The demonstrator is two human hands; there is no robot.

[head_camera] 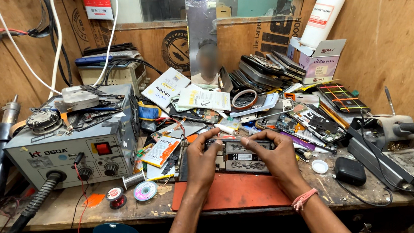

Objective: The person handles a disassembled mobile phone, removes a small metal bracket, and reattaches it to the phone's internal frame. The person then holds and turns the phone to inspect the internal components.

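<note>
Both hands met over an opened dark smartphone with its back cover off (237,156), which lay at the far edge of a flat orange-red rubber work mat (240,192) near the middle of the bench. Left hand (204,159) pinched the phone's 9 o'clock end between thumb and fingertips, narrow and closed on the frame; right hand (273,155) gripped the 3 o'clock end the same way, a pink thread band at its wrist. Doing this well seemed to call for an even, light hold by the edges, fingertips kept off the exposed board and battery, and the phone kept low over the mat. At 9 o'clock stood a grey hot-air rework station with a red switch (71,152); at 3 o'clock lay a small black pouch (350,171) and a white round cap (319,166), just clear of the right wrist.
</note>
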